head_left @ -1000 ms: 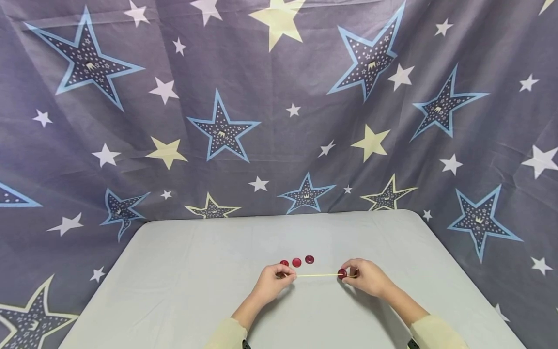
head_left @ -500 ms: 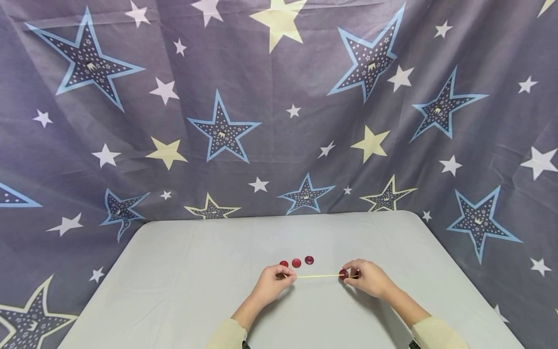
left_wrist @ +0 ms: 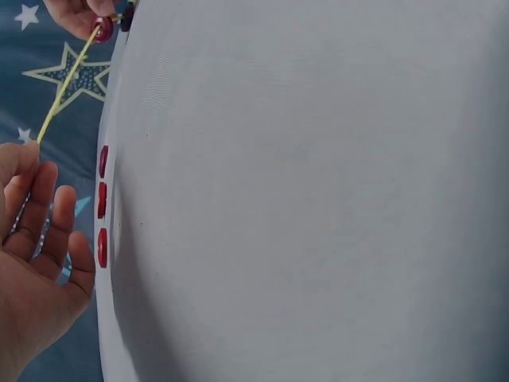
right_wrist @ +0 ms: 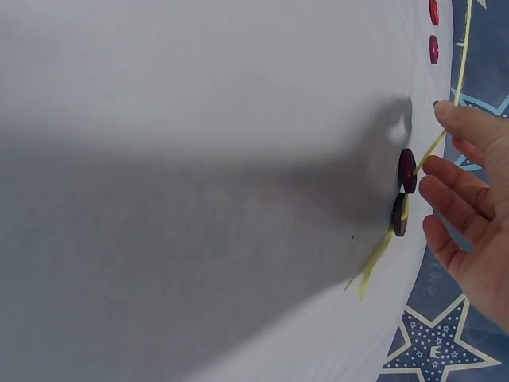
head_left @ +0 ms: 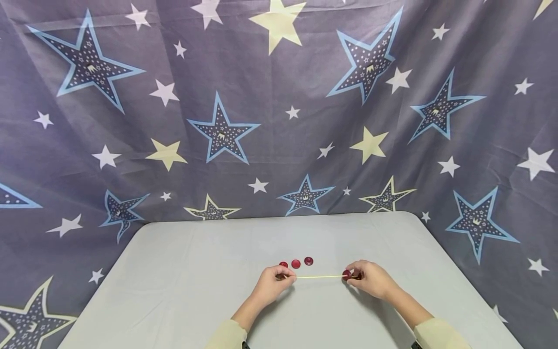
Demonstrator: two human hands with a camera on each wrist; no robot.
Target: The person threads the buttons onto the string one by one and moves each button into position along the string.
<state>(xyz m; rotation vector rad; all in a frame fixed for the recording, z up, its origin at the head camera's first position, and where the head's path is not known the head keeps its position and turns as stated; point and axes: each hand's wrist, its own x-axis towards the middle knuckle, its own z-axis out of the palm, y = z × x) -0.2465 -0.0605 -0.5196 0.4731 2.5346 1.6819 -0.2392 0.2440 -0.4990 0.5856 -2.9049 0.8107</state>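
Note:
My left hand pinches a yellow string between thumb and index finger. The string runs taut to my right hand. There the thumb and a finger hold a dark red button threaded on it, its face toward the left hand. In the right wrist view the thumb mostly hides this button. Beyond the right fingertips, more buttons hang on the string: a dark red button and a dark brown button. Two loose yellow string tails trail below them.
Three loose red buttons lie in a row behind the string: a left button, a middle button and a darker right button. They rest on a table with a pale cloth. A star-patterned curtain stands around it.
My right hand has moved slightly to the right with the dark red button, so the stretch of string between the hands is a little longer. The left hand has stayed in place.

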